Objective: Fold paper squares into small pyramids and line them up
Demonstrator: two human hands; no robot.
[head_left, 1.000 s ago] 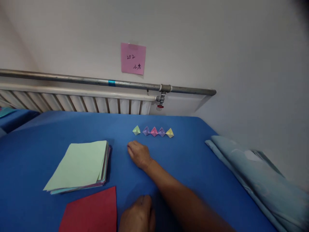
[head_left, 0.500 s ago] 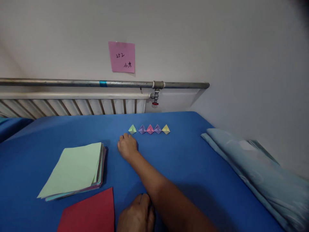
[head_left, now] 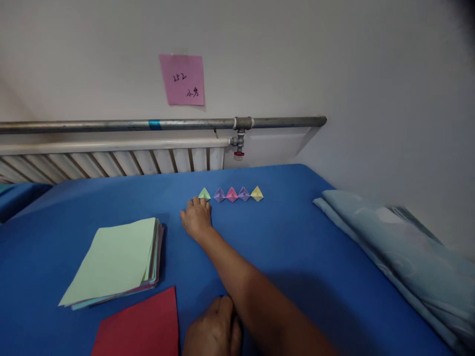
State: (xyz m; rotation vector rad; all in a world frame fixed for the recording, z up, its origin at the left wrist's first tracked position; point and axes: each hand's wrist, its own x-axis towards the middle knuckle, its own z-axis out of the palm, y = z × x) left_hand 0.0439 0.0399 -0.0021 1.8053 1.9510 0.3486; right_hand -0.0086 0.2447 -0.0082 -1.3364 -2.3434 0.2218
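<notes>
Five would exceed what I count, so several small folded paper boats stand in a row: a light green boat point(head_left: 204, 193) at the left end, a purple boat point(head_left: 219, 195), a pink boat point(head_left: 232, 195), another purple boat point(head_left: 244, 194) and a yellow boat point(head_left: 257, 194). My right hand point(head_left: 196, 217) reaches across from the lower right. Its fingers are outstretched, with the tips at the green boat's near edge, partly covering it. My left hand point(head_left: 211, 329) rests near the bottom edge beside the right forearm, fingers curled closed; whatever they hold is hidden.
A stack of coloured paper point(head_left: 115, 257), light green on top, lies left on the blue surface point(head_left: 282, 237). Nearer is a red sheet point(head_left: 143, 326). Folded pale-blue cloth point(head_left: 389, 257) lies right. A pipe point(head_left: 193, 123), radiator point(head_left: 163, 160) and pink note point(head_left: 183, 81) are behind.
My right hand has moved slightly forward, and its fingertips now overlap the near edge of the green boat. The left hand stays closed in nearly the same place. The view has shifted slightly.
</notes>
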